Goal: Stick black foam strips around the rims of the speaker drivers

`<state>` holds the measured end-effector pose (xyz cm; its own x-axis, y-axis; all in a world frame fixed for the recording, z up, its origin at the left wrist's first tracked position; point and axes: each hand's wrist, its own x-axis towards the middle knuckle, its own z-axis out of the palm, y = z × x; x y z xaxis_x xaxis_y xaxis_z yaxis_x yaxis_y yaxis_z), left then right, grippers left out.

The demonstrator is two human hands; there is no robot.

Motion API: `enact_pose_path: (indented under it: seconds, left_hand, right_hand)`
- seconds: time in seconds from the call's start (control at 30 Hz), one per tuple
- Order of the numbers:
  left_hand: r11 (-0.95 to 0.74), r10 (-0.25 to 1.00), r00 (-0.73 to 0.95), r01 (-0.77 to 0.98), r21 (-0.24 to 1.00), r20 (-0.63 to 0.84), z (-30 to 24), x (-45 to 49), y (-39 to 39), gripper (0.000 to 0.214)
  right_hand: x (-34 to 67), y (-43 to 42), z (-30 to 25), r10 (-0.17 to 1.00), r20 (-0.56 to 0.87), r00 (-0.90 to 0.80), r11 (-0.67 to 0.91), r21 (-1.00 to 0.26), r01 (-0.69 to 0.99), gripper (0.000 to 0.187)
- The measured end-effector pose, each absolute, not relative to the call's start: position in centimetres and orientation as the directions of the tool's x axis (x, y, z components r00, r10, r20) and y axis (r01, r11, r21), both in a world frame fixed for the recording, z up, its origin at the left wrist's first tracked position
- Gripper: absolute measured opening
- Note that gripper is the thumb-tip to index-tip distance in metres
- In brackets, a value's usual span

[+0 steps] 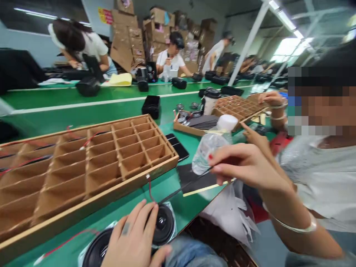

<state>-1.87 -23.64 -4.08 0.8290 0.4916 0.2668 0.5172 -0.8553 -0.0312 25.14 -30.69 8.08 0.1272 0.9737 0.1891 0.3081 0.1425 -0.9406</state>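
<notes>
While your left hand (133, 241) lay flat on the speaker (164, 222) just in front of the tray (83, 207), fingers loosely spread and gripping nothing, your right hand (244, 168) hung off the tray's right end. Its thumb and forefinger were pinched shut on a thin black wire (183, 189). That wire ran down and left from your fingertips to the speaker, below the tray's near right corner. A red wire (150, 187) dropped from that same corner to the speaker.

The speaker showed a small black cone with a shiny centre, set in a silvery frame. A larger dark cone (97, 248) sat beside it, left of your wrist.

The tray was brown cardboard, split by dividers into many square cells, and more red wires (86, 142) trailed through its far left cells. A phone (178, 146) lay just off its right end, and a clear bottle (205, 148) stood tilted right of that. Beyond the bottle sat a second divided tray (236, 107), with a co-worker's hand (256, 137) near it.
</notes>
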Motion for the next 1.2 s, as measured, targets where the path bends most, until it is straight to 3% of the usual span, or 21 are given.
enact_pose_path:
  seconds: [0.1, 0.23, 0.43, 0.67, 0.93, 1.2]
  left_hand:
    - [-0.878, 0.427, 0.856, 0.470, -0.094, 0.291, -4.0, -1.6, -24.0, 0.052]
    - [-0.898, 0.426, 0.871, 0.439, 0.000, 0.244, -3.4, -1.2, -24.2, 0.053]
    - [-0.900, 0.435, 0.872, 0.432, 0.065, 0.224, -3.0, -1.2, -24.5, 0.050]
    - [-0.865, 0.501, 0.837, 0.492, 0.096, 0.221, -2.3, -0.5, -25.1, 0.046]
    - [-0.806, 0.592, 0.791, 0.580, 0.115, 0.154, -1.6, 0.0, -26.1, 0.050]
    - [-0.808, 0.589, 0.793, 0.582, 0.095, 0.154, -1.6, 0.2, -25.9, 0.047]
  right_hand:
    - [25.7, -32.5, 6.3, 0.931, 0.238, 0.277, 0.122, -0.917, 0.379, 0.010]
    - [27.2, -34.0, 3.6, 0.883, 0.258, 0.391, 0.073, -0.900, 0.429, 0.010]
    - [29.0, -34.9, -1.5, 0.840, 0.165, 0.517, 0.039, -0.968, 0.247, 0.015]
    - [29.3, -36.3, -5.5, 0.860, 0.143, 0.489, 0.101, -0.989, 0.113, 0.009]
    - [29.4, -38.2, -6.6, 0.891, 0.160, 0.426, 0.088, -0.979, 0.183, 0.006]
    - [28.4, -40.3, -6.3, 0.966, 0.126, 0.227, 0.083, -0.979, 0.189, 0.004]
